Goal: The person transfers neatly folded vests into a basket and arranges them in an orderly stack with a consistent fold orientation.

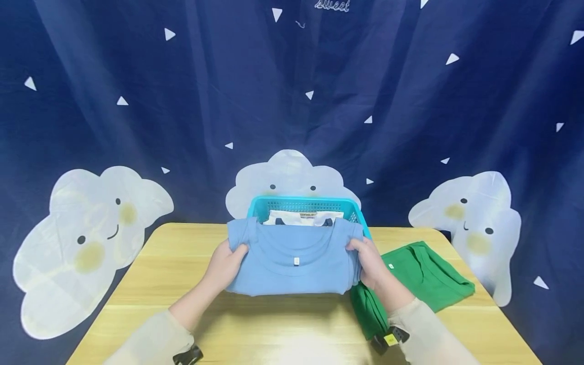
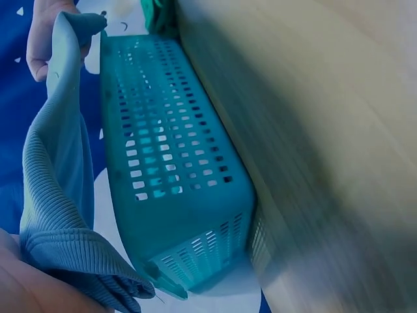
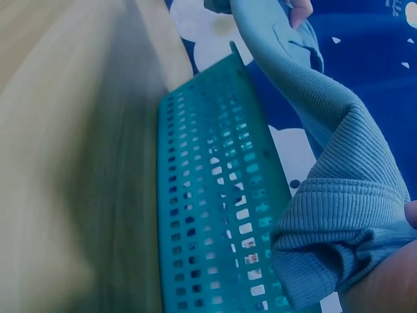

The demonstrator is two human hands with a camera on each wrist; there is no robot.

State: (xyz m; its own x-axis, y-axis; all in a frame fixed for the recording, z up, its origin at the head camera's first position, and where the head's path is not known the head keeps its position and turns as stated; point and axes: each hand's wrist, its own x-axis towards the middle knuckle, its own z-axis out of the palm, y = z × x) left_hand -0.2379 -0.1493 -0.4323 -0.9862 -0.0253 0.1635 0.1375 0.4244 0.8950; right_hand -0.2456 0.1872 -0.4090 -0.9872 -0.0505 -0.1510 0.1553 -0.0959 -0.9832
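Both the person's left hand (image 1: 224, 264) and right hand (image 1: 371, 263) pinch the blue shirt (image 1: 292, 278); its long way runs between them, and the basket (image 1: 303, 199) sits just past it.

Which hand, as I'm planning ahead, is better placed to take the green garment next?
Likely the right hand: nearer the green garment than the left hand, though both grip the blue shirt.

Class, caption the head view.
Left hand and right hand hold a blue shirt before a turquoise basket, green clothing alongside.
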